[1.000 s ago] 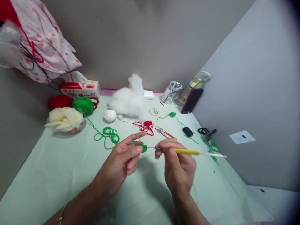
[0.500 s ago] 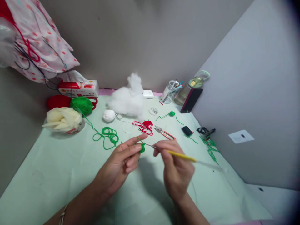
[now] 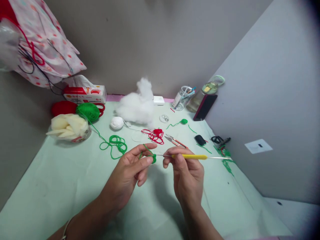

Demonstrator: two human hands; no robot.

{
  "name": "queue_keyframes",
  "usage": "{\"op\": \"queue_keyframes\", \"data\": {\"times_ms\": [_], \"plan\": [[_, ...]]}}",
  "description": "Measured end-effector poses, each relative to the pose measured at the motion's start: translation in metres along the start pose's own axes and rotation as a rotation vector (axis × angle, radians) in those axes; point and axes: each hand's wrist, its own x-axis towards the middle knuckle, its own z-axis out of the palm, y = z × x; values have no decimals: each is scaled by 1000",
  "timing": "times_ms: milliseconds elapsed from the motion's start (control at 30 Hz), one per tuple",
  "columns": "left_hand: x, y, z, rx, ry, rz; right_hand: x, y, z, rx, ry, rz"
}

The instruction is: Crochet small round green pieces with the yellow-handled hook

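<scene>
Between thumb and fingers, my left hand (image 3: 131,168) pinches a small green crochet piece (image 3: 154,158). A strand of green yarn (image 3: 148,149) runs up over its raised index finger. My right hand (image 3: 188,173) is closed around the yellow handle of a crochet hook (image 3: 193,156). The hook's thin metal shaft points left, its tip at the green piece; whether it is inside a stitch I cannot tell. Loose loops of green yarn (image 3: 117,143) lie to the left of my hands, leading back to a green yarn ball (image 3: 88,112).
Beyond my hands lie tangled red yarn (image 3: 156,135), orange-handled thread snips (image 3: 176,140), a white yarn ball (image 3: 116,123) and fluffy white stuffing (image 3: 136,105). A bowl of pale pieces (image 3: 70,128) stands left. At the right are a phone (image 3: 205,107), a bottle (image 3: 197,100) and a pen cup (image 3: 182,98).
The crochet hook has swung from a downward slant to nearly level, and its tip has come to the green piece. My right hand has shifted slightly left.
</scene>
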Motion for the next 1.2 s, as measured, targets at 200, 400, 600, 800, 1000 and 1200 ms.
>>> {"op": "queue_keyframes", "data": {"times_ms": [200, 400, 600, 800, 1000, 1200], "plan": [[-2, -6, -2, 92, 79, 51, -6, -6, 3, -179, 0, -211], [-4, -12, 0, 149, 118, 78, -15, -5, 1, -459, -35, -501], [-5, -10, 5, 56, 99, 92, -15, -4, 3, -595, -67, -636], [-5, -7, 5, 32, 84, 97, -13, -2, 5, -317, -16, -456], [-4, -8, 3, 35, 86, 101, -10, 0, 9, -163, 16, -374], [-4, -10, 3, 44, 57, 91, -12, -2, 8, -311, 45, -424]]}}
